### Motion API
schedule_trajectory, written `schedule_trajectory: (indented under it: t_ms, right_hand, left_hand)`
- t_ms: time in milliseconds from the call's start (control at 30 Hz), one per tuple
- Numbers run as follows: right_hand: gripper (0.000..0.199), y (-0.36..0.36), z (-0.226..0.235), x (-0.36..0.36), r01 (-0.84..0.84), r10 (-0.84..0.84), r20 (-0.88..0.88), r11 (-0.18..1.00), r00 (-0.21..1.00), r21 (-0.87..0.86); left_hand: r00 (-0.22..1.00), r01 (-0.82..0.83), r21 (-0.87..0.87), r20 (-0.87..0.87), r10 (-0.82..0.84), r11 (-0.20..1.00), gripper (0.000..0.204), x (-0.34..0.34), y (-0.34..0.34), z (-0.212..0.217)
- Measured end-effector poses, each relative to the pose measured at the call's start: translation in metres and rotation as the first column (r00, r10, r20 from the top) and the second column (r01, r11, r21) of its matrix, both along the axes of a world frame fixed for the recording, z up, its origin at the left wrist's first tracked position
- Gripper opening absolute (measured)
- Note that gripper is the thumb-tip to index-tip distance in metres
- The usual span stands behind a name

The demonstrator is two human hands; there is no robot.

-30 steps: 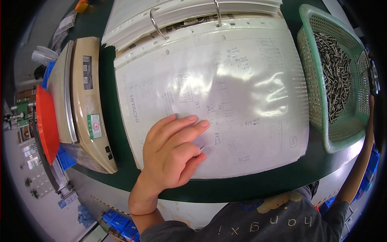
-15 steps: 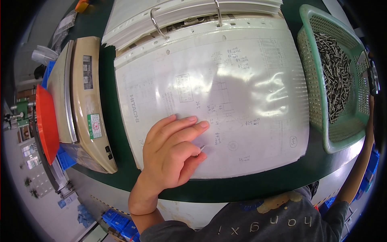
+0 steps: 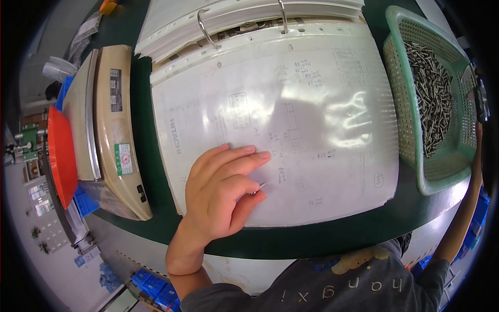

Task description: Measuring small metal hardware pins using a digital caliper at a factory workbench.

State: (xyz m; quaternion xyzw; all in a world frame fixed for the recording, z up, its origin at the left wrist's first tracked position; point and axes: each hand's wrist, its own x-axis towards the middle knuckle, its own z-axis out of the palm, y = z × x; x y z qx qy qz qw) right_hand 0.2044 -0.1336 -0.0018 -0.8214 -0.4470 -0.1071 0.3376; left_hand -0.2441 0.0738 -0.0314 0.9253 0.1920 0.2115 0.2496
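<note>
My left hand (image 3: 221, 190) rests over a sheet in a clear plastic sleeve (image 3: 332, 182). Its thumb and index finger pinch a small pointed metal pin (image 3: 261, 186), whose tip sticks out to the right; the other fingers lie stretched on the sleeve. The sheet carries faint drawings and handwritten marks and belongs to an open ring binder (image 3: 208, 31). At the far right, my right forearm (image 3: 462, 213) reaches up beside a green basket (image 3: 410, 104) of small metal pins (image 3: 431, 99). My right hand is lost at the dark rim, near a dark object with a metal part (image 3: 482, 99).
A beige weighing scale (image 3: 112, 130) stands left of the binder, with an orange-red tray (image 3: 61, 158) beyond it. A clear plastic cup (image 3: 58, 68) and a plastic bag (image 3: 86, 31) lie farther up. The dark green tabletop (image 3: 291, 242) ends close to my body.
The pin between my left fingertips has turned slightly and shows a little more. The view has shifted slightly; otherwise both arms stay nearly where they were.
</note>
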Motion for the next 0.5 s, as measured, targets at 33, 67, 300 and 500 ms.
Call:
schedule_trajectory:
  t_ms: [33, 67, 300, 500]
  right_hand:
    - [0.024, -0.001, -0.001, 0.002, -0.009, 0.009, 0.012, 1.0, 1.0, -0.009]
    - [0.024, -0.002, -0.002, 0.004, -0.011, 0.011, 0.011, 1.0, 1.0, -0.007]
    - [0.029, -0.024, -0.024, 0.025, 0.037, -0.038, -0.056, 0.999, 0.998, -0.027]
    - [0.036, -0.041, -0.039, 0.047, 0.052, -0.052, -0.075, 0.999, 0.996, 0.001]
  left_hand:
    - [0.999, -0.013, 0.014, 0.038, 0.013, 1.0, 0.025, 0.0, 0.0, -0.001]
    - [0.997, -0.027, 0.028, 0.075, 0.025, 0.999, 0.027, 0.0, -0.001, -0.001]
    - [0.957, -0.144, -0.059, 0.247, 0.155, 0.988, 0.02, -0.004, -0.002, 0.004]
    - [0.857, -0.076, -0.331, 0.461, 0.232, 0.94, 0.016, 0.001, -0.013, 0.009]
